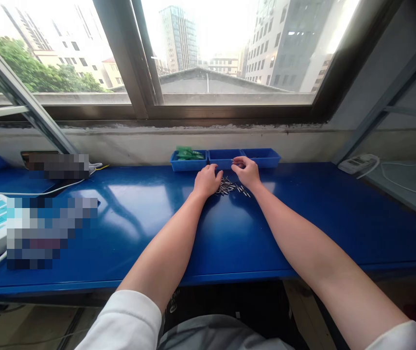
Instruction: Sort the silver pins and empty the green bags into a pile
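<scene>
"White sleeve (124, 318) closest, and beyond it the left hand (206, 182)?"

"Curled beside the metal pieces (226, 187), perhaps to keep them gathered; I can't tell whether it grips any."

"Why do the pieces lie there, on the blue table (120, 233)?"

"Probably so both hands reach them. The right hand (247, 172) has its fingertips drawn together at the middle blue bin (218, 155); whatever they pinch is unclear."

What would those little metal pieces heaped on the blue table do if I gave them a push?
The metal pieces look slim and shiny, so they would probably slide easily on the glossy blue table. Being long and thin, some might roll sideways. They lie loose and crisscrossed, so a push would likely spread the heap rather than move it as one.
</scene>
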### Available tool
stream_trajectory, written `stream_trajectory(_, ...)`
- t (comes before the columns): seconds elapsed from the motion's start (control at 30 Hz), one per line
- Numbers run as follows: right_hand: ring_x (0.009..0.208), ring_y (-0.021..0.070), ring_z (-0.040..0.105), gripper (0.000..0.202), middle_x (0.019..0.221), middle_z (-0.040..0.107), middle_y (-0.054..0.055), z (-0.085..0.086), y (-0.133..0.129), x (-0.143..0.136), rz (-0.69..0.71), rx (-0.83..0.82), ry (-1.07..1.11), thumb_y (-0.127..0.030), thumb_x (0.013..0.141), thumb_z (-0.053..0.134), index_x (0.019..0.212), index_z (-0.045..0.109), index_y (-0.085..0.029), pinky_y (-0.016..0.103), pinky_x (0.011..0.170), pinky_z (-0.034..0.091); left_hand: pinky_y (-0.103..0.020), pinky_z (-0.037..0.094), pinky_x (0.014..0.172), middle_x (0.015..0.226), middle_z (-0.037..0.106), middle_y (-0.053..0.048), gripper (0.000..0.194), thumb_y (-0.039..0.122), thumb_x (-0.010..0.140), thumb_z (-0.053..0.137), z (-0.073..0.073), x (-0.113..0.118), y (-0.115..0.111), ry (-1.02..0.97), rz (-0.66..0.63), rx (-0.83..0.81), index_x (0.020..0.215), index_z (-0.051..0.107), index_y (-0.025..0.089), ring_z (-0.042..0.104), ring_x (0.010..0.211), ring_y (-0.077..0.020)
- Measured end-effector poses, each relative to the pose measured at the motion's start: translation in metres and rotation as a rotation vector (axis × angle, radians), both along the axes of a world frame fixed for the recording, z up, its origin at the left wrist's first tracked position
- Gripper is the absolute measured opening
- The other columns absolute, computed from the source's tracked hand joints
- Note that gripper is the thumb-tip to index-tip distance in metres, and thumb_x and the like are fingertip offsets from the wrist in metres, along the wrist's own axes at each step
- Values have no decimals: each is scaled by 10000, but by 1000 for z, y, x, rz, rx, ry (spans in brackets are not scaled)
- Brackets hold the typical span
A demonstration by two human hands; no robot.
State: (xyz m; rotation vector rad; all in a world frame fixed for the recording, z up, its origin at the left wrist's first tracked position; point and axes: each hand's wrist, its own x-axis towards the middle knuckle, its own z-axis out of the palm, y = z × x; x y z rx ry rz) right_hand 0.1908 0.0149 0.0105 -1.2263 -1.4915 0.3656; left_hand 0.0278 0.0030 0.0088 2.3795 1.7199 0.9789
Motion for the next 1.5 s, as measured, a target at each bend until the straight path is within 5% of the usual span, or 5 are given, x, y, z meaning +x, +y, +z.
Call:
stream_trajectory(0.47, 1099, 338, 363, 627, 1448, 384, 43, -5, 3, 3, -136, -147, -689, -422, 782, 530, 1367, 425, -223, 502, 897, 346, -335, 410, 914, 1175, 582, -146, 480, 491, 890, 366, -8, -1, 3, 115, -39, -211, 1168, 549, 145, 546, 1094, -258)
stream_trajectory(0.83, 1168, 350, 353, 724, 1518, 239, 41, -13, 12, 8, -103, -187, -661, -415, 791, 503, 1446, 272, -209, 503, 938, 353, -325, 416, 912, 1158, 586, -135, 507, 520, 889, 346, -9, -2, 3, 143, -65, -192, 1144, 577, 147, 554, 1062, -249)
stream_trajectory(1.1, 1117, 278, 451, 401, 1209, 571, 119, -5, 4, 4, -117, 45, -590, -270, 793, 487, 1156, 581, -128, 396, 941, 382, -320, 414, 909, 1173, 581, -137, 521, 536, 876, 362, -8, -2, 2, 163, -98, -190, 1134, 598, 150, 558, 1057, -248)
stream_trajectory(1.23, 904, 223, 562, 199, 913, 650, 73, 3, -6, -1, -79, -126, -635, -318, 801, 496, 848, 640, -190, 316, 770, 441, -324, 415, 907, 1147, 589, -125, 436, 461, 887, 372, -10, -1, 5, 164, -106, -176, 1094, 610, 160, 558, 1049, -242)
stream_trajectory(1.5, 836, 204, 589, 243, 932, 662, 69, -2, -9, -7, 6, -320, -742, -406, 838, 489, 841, 629, -208, 280, 655, 415, -327, 422, 891, 1138, 578, -123, 375, 380, 911, 334, -14, -1, 6, 125, -119, -177, 1046, 606, 160, 557, 1025, -231)
